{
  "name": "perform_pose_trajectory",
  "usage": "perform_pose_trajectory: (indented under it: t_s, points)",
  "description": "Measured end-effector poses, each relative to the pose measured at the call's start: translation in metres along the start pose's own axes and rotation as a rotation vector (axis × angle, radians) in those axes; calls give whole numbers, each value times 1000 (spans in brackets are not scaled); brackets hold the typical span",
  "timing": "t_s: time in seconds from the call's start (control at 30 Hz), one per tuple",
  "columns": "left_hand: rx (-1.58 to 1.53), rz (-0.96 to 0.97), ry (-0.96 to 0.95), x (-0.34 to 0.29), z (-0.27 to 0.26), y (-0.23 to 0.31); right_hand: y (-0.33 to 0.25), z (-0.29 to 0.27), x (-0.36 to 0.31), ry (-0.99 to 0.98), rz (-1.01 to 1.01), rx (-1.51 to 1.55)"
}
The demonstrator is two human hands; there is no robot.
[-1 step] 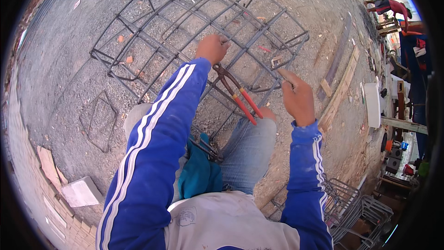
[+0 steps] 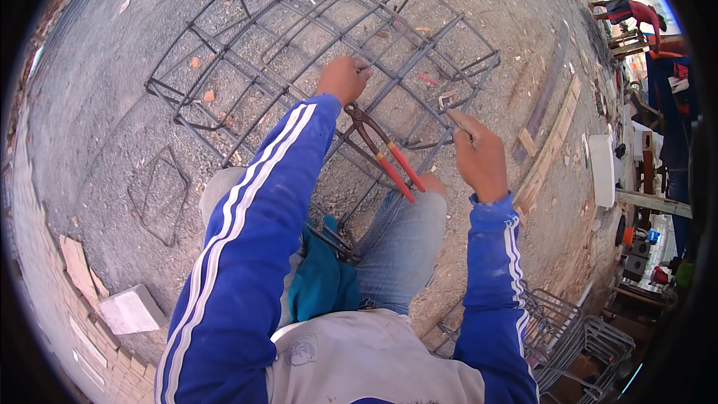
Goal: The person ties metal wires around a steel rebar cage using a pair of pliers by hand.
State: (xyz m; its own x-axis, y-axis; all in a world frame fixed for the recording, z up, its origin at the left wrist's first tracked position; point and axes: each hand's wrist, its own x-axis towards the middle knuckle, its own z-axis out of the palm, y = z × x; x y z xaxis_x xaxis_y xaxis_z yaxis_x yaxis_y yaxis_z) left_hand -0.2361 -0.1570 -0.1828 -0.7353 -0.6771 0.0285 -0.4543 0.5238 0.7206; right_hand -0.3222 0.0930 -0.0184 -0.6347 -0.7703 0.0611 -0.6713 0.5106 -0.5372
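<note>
One wide stretch of gravelly ground (image 2: 105,120) carries everything here. On it, toward its far edge, stands a steel rebar cage (image 2: 340,37), its bars crossing in a grid and its near edge in front of the person's knees. Along the right side of the ground lie a pale plank (image 2: 552,140) and, farther out, a dark plank (image 2: 544,93). Past them, at the far right, another person (image 2: 636,13) in a red top bends forward. Bent steel frames (image 2: 553,322) are piled at the ground's near right. A teal cloth (image 2: 321,284) hangs between the person's legs; a white block (image 2: 133,309) lies near the ground's near left corner.

A pair of pincers (image 2: 391,148) with red-and-yellow handles lies slantwise across the cage's near edge, its head just beside the left hand (image 2: 344,80), its handles reaching over the right knee. That hand is over the middle of the cage, fingers curled in narrowly; I cannot tell whether they hold a bar or wire. The right hand (image 2: 481,164) is by the cage's near right corner, index finger extended, the other fingers folded; whether it grips anything cannot be told. Beyond its fingertip is a small pale loop (image 2: 446,99).
</note>
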Motion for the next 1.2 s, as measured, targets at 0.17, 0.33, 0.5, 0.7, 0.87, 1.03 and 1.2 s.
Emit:
perform_pose_trajectory:
  t_s: [0.17, 0.33, 0.5, 0.7, 0.87, 1.03, 1.2]
  points:
    - [-147, -11, -49, 1, 5, -12, -3, 14, 14, -40, 2, -47]
    - [-412, -138, -127, 3, 13, -25, 8, 34, 44, -28, -148, -150]
    - [-727, -292, -164, 4, 10, -11, 32, 54, 110, -82, -123, -402]
    - [-808, -544, -273, 9, -6, -4, 36, 87, 156, -208, -55, -614]
    - [-406, -174, -37, 17, 9, -11, 34, 108, 179, -341, -20, -662]
    - [-348, -118, -48, 14, 2, 1, 21, 111, 192, -469, -38, -660]
    - [-34, -26, 21, 5, -8, 24, 18, 118, 192, -517, -31, -663]
